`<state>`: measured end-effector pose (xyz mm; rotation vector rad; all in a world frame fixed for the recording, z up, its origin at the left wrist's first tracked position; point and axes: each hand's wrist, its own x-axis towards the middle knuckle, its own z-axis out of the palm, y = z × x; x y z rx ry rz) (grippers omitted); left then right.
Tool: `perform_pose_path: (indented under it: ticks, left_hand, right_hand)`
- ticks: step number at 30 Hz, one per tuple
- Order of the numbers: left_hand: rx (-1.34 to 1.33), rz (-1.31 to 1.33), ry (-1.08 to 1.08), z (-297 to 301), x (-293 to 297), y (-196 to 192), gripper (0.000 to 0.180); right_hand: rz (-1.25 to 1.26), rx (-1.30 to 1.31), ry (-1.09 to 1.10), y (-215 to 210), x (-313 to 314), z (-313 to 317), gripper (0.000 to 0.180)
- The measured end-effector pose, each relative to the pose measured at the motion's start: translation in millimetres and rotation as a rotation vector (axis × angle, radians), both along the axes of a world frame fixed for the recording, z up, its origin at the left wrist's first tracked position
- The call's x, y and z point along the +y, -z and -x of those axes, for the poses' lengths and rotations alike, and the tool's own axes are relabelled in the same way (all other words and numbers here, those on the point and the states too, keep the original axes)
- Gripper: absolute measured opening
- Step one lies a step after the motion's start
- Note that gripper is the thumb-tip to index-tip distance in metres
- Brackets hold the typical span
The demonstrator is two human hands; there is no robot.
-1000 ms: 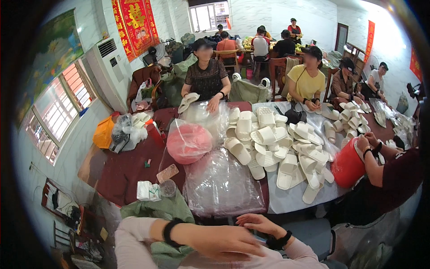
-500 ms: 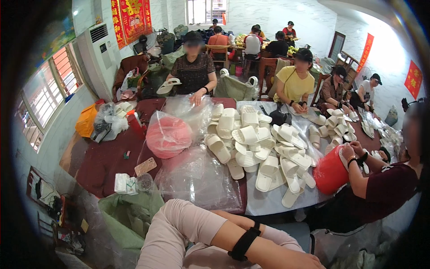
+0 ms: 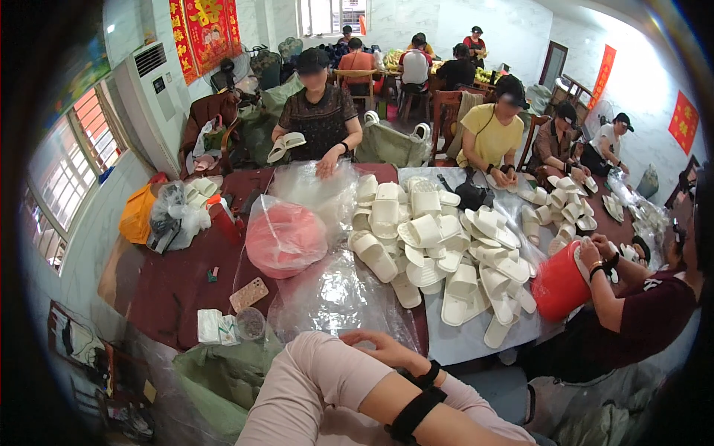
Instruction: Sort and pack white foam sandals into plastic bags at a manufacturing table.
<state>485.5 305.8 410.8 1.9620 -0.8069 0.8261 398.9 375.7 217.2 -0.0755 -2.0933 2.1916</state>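
My left arm, in a pink sleeve, is bent across the front; its black wristband [image 3: 418,412] shows. Only the back of my left hand [image 3: 480,432] appears at the lower edge, its fingers out of the picture. My right hand [image 3: 381,347] is beside my left elbow, fingers stretched out and partly hidden by the sleeve, with nothing seen in it. Just beyond it, clear plastic bags [image 3: 320,286] lie on the dark red table [image 3: 167,293]. To the right is a heap of cream slippers [image 3: 424,234]. A pink round object [image 3: 286,239] sits under clear plastic.
A phone [image 3: 249,294], a white packet [image 3: 217,327] and a clear cup [image 3: 251,325] are at the near left. A green sack [image 3: 216,379] stands below them. Co-workers sit across and right; one at the right works over a red bucket [image 3: 561,282].
My right hand has come out from behind my left arm, moving up and left. My left hand has slipped lower, mostly out of the picture. The whole view has shifted slightly.
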Motion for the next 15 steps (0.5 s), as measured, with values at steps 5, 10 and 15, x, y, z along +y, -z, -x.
perform_pose_path:
  ticks: [5,10,15]
  left_hand:
    - [0.597,0.832,0.554,41.6,-22.4,7.5,0.045]
    - [0.239,0.248,-0.091,87.0,-26.5,-14.0,0.048]
    - [0.071,0.041,-0.571,165.4,-0.1,-18.9,0.042]
  right_hand:
    - [-0.037,0.013,0.102,6.5,7.2,28.0,0.035]
    - [-0.112,-0.024,0.177,5.4,2.7,44.6,0.035]
    - [-0.168,0.028,0.14,32.2,15.5,60.1,0.035]
